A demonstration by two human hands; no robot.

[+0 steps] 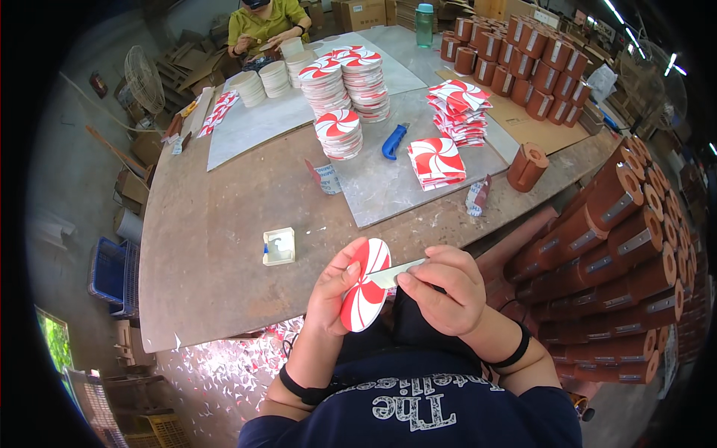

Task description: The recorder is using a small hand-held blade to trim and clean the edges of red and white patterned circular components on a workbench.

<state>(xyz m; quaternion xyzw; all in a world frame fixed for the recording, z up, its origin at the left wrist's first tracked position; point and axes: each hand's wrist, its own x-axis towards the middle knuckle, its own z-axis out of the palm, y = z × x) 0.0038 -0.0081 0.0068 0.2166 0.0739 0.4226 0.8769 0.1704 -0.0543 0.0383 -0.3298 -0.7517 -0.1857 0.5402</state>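
My left hand [328,299] grips a round red-and-white swirl disc [363,308] at its left edge, the disc tilted up before my chest. My right hand [449,291] pinches a thin, flat, pale metal strip [390,276] between thumb and fingers. The strip's far end lies against the disc near its centre; whether it presses on the face cannot be seen. On the table beyond my left hand stands a small white square tray [280,261] with whitish stuff in it.
Beyond lie stacked swirl discs [338,136], swirl-printed squares [437,164], a blue-handled knife [393,142] and sandpaper pieces [326,178]. Brown cylinders [528,167] fill the right side. A co-worker [267,28] sits at the far end. Paper scraps [216,373] litter the floor.
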